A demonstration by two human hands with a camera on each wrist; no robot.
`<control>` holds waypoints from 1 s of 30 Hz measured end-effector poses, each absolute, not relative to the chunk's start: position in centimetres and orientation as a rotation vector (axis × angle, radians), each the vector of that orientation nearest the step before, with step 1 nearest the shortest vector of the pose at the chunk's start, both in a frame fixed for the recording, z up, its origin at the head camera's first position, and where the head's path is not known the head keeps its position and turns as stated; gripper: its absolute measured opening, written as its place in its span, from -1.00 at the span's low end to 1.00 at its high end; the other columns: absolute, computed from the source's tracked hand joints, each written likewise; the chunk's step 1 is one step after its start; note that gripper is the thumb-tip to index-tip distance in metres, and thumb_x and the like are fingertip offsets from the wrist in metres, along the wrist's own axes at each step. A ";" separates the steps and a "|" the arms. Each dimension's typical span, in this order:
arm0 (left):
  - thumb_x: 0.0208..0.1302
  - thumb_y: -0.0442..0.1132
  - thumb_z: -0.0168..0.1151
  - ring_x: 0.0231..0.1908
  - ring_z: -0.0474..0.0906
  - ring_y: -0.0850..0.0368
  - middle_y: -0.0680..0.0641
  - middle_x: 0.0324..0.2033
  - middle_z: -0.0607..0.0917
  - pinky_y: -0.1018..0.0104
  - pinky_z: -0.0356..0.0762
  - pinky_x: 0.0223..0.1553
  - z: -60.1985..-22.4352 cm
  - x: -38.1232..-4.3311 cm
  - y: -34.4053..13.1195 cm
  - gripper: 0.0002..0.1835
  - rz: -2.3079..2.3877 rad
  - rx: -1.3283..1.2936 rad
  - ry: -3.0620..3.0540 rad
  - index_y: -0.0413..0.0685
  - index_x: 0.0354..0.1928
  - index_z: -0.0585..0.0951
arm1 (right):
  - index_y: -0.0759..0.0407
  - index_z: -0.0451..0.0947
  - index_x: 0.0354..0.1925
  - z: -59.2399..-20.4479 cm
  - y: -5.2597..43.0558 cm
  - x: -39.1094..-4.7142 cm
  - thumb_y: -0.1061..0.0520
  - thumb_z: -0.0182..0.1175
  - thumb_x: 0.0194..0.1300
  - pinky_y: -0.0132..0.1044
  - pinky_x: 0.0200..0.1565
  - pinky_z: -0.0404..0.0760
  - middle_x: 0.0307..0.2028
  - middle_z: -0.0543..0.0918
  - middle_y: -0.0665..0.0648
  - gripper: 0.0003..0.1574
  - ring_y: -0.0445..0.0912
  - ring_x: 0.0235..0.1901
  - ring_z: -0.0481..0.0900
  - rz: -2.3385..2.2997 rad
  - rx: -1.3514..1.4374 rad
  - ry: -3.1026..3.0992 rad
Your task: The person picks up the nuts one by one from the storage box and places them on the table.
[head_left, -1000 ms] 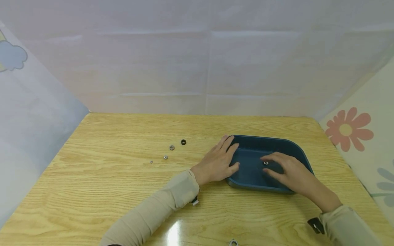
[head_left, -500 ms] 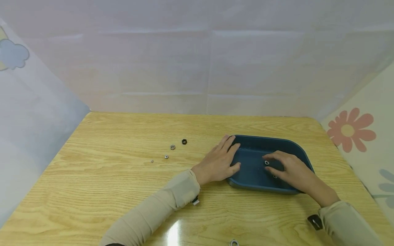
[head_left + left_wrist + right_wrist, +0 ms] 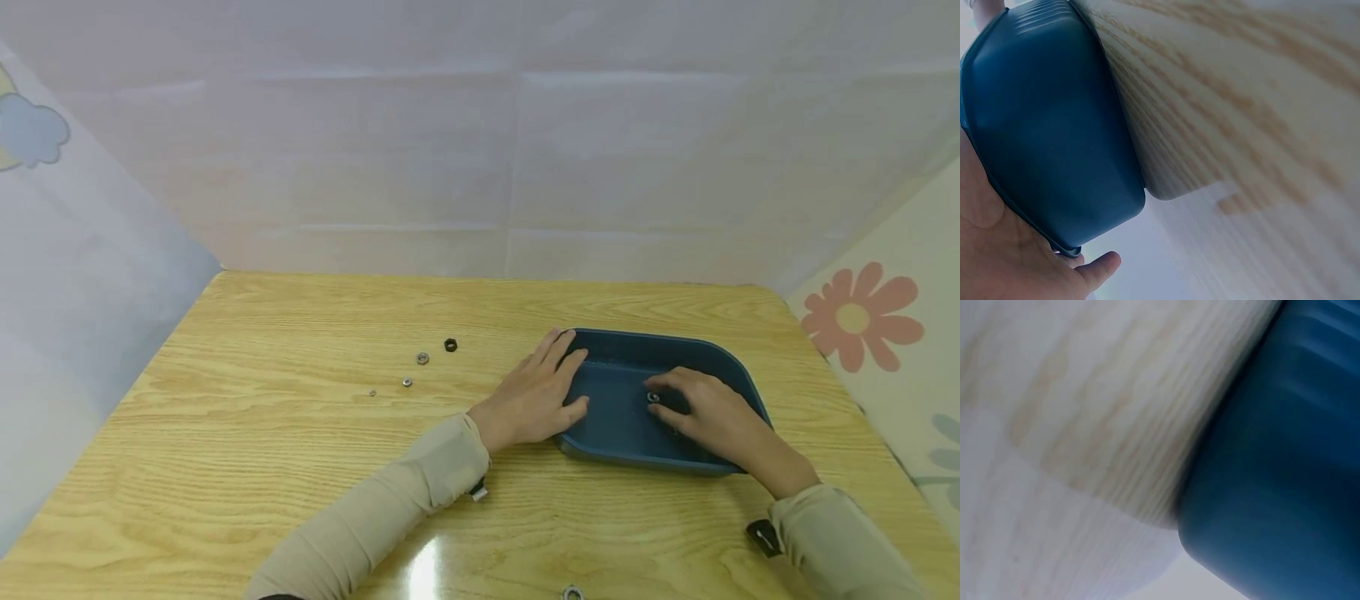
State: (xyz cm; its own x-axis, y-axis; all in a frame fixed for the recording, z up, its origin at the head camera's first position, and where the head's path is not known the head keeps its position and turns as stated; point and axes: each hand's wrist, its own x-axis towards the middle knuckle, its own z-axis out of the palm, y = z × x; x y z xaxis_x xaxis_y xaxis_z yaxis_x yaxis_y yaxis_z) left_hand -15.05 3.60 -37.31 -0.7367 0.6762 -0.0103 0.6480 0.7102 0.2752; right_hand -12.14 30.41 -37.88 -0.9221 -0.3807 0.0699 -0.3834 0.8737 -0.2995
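Note:
The left hand [image 3: 527,393] rests over the left rim of a dark blue tray [image 3: 611,456], fingers spread and nearly straight. In the left wrist view this hand [image 3: 1007,256] lies along the tray's edge, its thumb beyond a corner. Inside the tray, the right hand [image 3: 708,408] has its thumb and index fingertips at two sides of a small metal nut [image 3: 653,398], pinching it low over the tray floor. Another small piece [image 3: 675,431] shows partly beneath the thumb. The right wrist view shows the tray's outer wall [image 3: 1272,487] but no fingers.
Left of the tray on the wooden table [image 3: 262,467] lie a black nut [image 3: 450,345], a larger silver nut [image 3: 422,358], a smaller nut [image 3: 407,382] and a tiny one [image 3: 372,393]. A metal ring-shaped piece [image 3: 572,592] lies at the near edge of the view.
The right thumb and index finger have drawn closer together around the nut, which now looks darker. The left hand stays on the rim; the whole view has shifted slightly.

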 end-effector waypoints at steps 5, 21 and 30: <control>0.54 0.13 -0.16 0.59 -0.29 -0.02 -0.11 0.59 -0.14 0.10 0.05 0.53 -37.3 -15.0 3.6 -0.30 0.379 1.093 2.809 -0.02 0.56 0.06 | 0.27 0.66 0.01 -38.1 30.5 -12.2 0.12 0.36 0.24 0.12 -0.12 0.64 -0.07 0.69 0.26 -0.61 0.21 -0.07 0.66 0.440 0.590 -3.037; 0.54 0.13 -0.16 0.59 -0.27 -0.04 -0.12 0.59 -0.13 0.13 0.00 0.55 -37.2 -15.0 3.6 -0.29 0.389 1.098 2.802 -0.04 0.56 0.06 | 0.24 0.70 -0.07 -38.6 30.4 -12.4 0.12 0.38 0.22 0.09 -0.14 0.64 -0.11 0.68 0.24 -0.68 0.18 -0.11 0.65 0.358 0.583 -3.061; 0.53 0.14 -0.16 0.59 -0.27 -0.05 -0.13 0.59 -0.13 0.16 -0.09 0.56 -37.3 -15.0 3.6 -0.29 0.383 1.104 2.804 -0.04 0.56 0.06 | 0.23 0.71 -0.11 -38.5 30.4 -12.4 0.14 0.36 0.24 0.07 -0.16 0.65 -0.14 0.68 0.22 -0.73 0.15 -0.14 0.65 0.343 0.588 -3.052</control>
